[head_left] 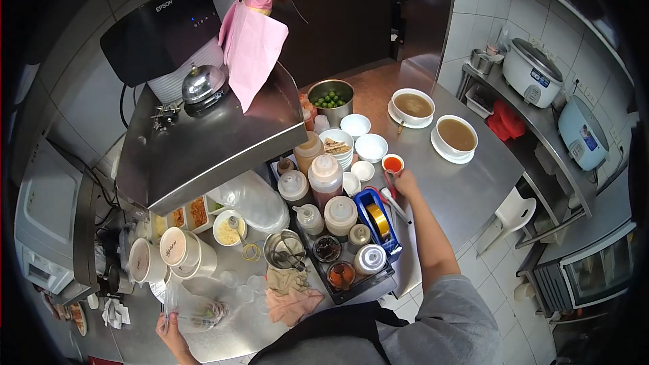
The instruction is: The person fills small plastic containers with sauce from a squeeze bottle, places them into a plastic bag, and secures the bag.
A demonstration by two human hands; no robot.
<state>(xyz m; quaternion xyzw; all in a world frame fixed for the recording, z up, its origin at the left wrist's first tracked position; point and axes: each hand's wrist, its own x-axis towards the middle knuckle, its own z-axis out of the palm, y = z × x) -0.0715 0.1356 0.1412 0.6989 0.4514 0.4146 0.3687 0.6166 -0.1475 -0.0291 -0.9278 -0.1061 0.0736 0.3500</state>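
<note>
My left hand [172,335] is closed on the edge of a clear plastic bag [197,307] at the lower left, above the steel counter. Something small and dark shows through the bag, too blurred to name. My right hand [407,184] reaches to the near rim of a small white bowl of orange-red sauce [393,163], fingers closed at its edge. Beside that hand lie white-handled utensils [394,203] and a blue tape dispenser [378,223] with yellow tape. Two white bowls of brown soup [413,104] on saucers stand beyond it.
A black tray of squeeze bottles [339,215] and sauce jars fills the middle. Stacked white bowls [371,147] and a pot of green citrus [330,98] stand behind it. Lidded tubs [180,249] and a steel pot [284,250] are at left. A raised steel shelf [223,155] juts over the counter.
</note>
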